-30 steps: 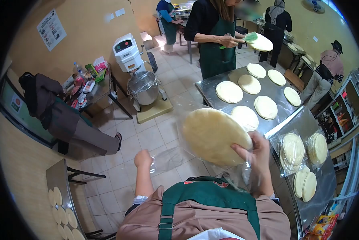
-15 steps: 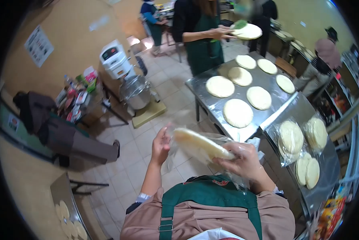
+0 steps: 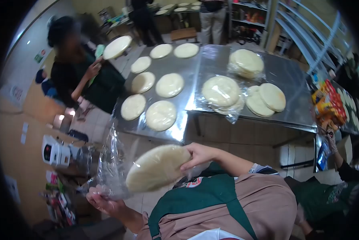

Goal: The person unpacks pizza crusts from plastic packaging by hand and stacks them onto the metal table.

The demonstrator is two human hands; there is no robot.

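Observation:
A round, pale pizza base (image 3: 157, 168) is held up in front of my green apron, inside a clear plastic bag (image 3: 112, 158). My right hand (image 3: 199, 155) grips the near right edge of the base, thumb on its face, with the film bunched there. At the lower left, my left hand (image 3: 106, 200) pinches the loose part of the bag, apart from the base itself. The bag's free end stands up, crumpled, on the left of the base.
Several unwrapped bases lie on the steel table (image 3: 179, 116) ahead. Farther right are bagged stacks (image 3: 221, 92) and two overlapping bases (image 3: 267, 99). A co-worker (image 3: 87, 72) holds another base at the left. A mixer (image 3: 56, 151) stands left; red-orange packets (image 3: 329, 104) sit at right.
My view has swung to the right, bringing the steel tables to the centre. My left hand has moved down and away from the base, pulling the bag out to the left.

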